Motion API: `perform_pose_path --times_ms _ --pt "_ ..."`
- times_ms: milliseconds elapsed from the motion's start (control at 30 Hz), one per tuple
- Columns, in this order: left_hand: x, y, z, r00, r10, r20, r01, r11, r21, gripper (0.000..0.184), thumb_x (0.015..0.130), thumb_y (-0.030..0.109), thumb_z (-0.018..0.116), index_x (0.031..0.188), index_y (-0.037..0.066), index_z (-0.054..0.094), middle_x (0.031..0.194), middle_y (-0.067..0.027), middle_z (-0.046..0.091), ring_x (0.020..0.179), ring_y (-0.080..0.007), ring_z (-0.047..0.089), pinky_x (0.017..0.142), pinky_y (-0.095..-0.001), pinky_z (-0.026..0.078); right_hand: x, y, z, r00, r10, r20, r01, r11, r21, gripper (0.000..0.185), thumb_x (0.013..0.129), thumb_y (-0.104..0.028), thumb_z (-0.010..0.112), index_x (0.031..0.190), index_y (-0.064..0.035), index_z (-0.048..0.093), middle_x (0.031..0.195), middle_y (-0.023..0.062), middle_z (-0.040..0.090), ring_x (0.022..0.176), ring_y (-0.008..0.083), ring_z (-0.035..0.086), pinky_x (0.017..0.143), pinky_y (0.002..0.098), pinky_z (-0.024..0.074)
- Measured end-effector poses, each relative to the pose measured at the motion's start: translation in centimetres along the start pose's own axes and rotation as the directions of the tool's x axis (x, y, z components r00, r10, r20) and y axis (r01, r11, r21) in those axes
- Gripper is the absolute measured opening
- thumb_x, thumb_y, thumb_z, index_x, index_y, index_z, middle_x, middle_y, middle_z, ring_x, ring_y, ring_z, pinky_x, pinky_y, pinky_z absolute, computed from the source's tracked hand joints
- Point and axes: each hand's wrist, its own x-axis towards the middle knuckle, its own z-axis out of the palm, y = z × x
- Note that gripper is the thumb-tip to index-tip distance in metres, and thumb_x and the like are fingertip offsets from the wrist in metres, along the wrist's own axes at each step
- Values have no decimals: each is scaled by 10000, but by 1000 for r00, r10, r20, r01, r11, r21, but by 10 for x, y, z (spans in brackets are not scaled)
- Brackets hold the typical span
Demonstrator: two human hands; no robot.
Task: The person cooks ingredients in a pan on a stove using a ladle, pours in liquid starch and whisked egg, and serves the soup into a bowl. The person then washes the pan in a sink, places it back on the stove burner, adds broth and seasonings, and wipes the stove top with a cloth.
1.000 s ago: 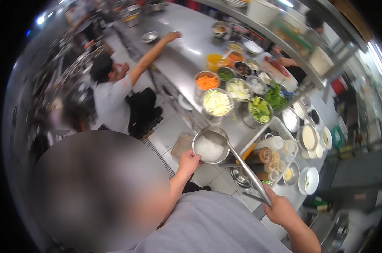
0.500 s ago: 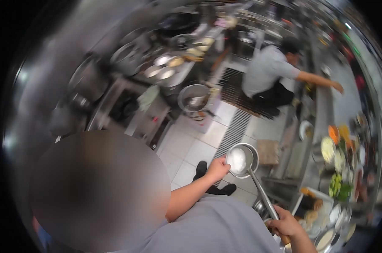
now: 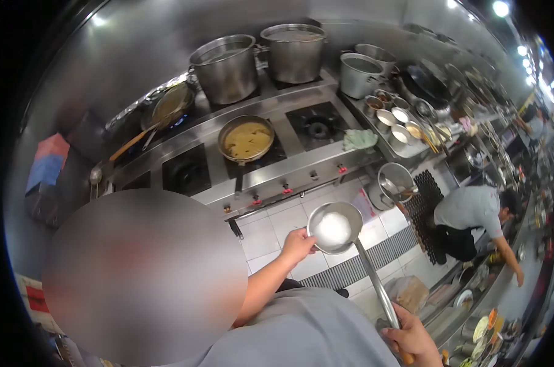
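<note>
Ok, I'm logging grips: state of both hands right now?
Left hand: closed on the metal container, at its rim.
Right hand: closed on the long handle.

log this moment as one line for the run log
left hand: gripping round steel bowl, white contents inside | right hand: holding long-handled metal utensil | metal stove: dark-handled round pan on top

We see a dim, greyish scene under small white lights strung down the upper right, the largest glaring as a blown-out spot, with another glow at upper left. The steel wall (image 3: 167, 37) gives back a soft sheen. Our wide lens bends the stove (image 3: 258, 177) into a curve and blackens the corners. A smooth round blur covers the lower left. Detail softens and smears toward the right edge; the middle is clearer.
</note>
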Motion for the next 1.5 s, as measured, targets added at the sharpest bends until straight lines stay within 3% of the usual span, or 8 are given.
perform_pose_path --times_ms 333,433,533,833,1067,1167,1333,1500 --pt "-26 67 -202 952 50 -301 -106 980 -170 146 879 59 634 980 -40 668 880 -123 698 757 -227 733 681 -324 622 88 -82 121 977 -198 73 211 892 -399 770 871 72 662 1561 -31 336 751 -12 544 567 59 486 506 235 399" --pt "-31 71 -243 924 68 -376 -155 966 -208 169 882 58 622 1010 -40 675 882 -114 700 763 -217 729 690 -309 613 116 -99 138 958 -270 98 269 723 -636 778 851 -106 719 1546 -59 373 1212 207 692 1104 295 672 976 364 497" --pt "-35 69 -271 883 74 -464 -187 961 -202 155 879 57 619 989 -35 675 862 -107 698 747 -206 722 687 -304 609 139 -129 162 953 -273 132 288 676 -679 774 861 -136 713 1549 -66 365 1302 274 636 1211 352 637 1024 374 471" --pt "-18 60 -310 737 -15 -676 -224 938 -266 110 847 25 639 761 2 574 839 -128 693 706 -193 719 627 -293 609 223 -216 190 944 -115 310 329 426 -843 784 865 -185 685 1563 -94 338 1289 288 627 1192 424 622 1004 393 486" --pt "29 60 -307 589 137 -797 -313 947 -68 236 783 -20 636 604 -28 482 1018 -95 666 702 -183 672 559 -300 549 340 -245 155 606 -352 714 787 133 -603 778 860 -89 720 1558 -106 377 718 60 600 550 123 544 536 280 468" --pt "50 64 -305 557 89 -826 -274 958 -81 227 760 -7 642 601 -35 482 962 -115 657 705 -220 655 589 -327 519 346 -301 169 861 74 503 436 399 -806 744 850 -141 695 1524 -48 395 1176 232 679 972 304 696 882 347 526" --pt "84 55 -299 503 41 -863 -192 979 -65 221 750 50 653 611 -32 502 952 -132 654 754 -272 651 679 -351 498 384 -340 164 811 242 532 303 605 -736 719 884 -31 693 1537 -105 402 662 -14 551 495 87 519 456 260 421" --pt "98 65 -296 473 -1 -881 -121 990 -66 217 741 75 656 612 -28 515 913 -142 652 752 -291 645 693 -365 494 397 -367 170 812 262 521 341 513 -788 716 894 -21 683 1542 -100 387 671 -8 552 474 86 499 434 267 404"
